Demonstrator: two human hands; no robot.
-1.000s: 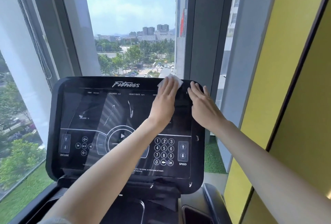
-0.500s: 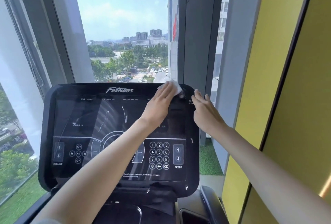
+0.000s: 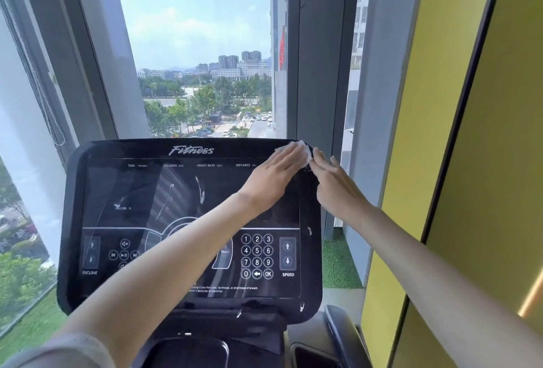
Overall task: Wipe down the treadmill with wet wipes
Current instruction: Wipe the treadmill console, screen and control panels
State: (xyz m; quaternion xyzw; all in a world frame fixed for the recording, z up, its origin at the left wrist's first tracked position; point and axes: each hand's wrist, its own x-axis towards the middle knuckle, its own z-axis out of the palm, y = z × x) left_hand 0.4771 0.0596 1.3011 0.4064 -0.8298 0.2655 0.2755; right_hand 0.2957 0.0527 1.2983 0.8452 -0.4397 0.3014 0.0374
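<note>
White wipe (image 3: 305, 150) under left grip (image 3: 272, 175) (flat)

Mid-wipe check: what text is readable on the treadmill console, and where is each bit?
"Fitness": top bezel of the console.
"TIME", "CALORIES", "HEART RATE", "DISTANCE": header row.
"INCLINE": below the left arrow keys.
"SPEED": below the right arrow keys.
"0" to "9", "OK": keypad.
Bottom warning line: too small to read fully.

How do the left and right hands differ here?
The left hand presses the wet wipe flat; the right hand holds nothing. The left hand lies over the console face; the right hand touches its right edge. Both have straight fingers at the top right corner.
</note>
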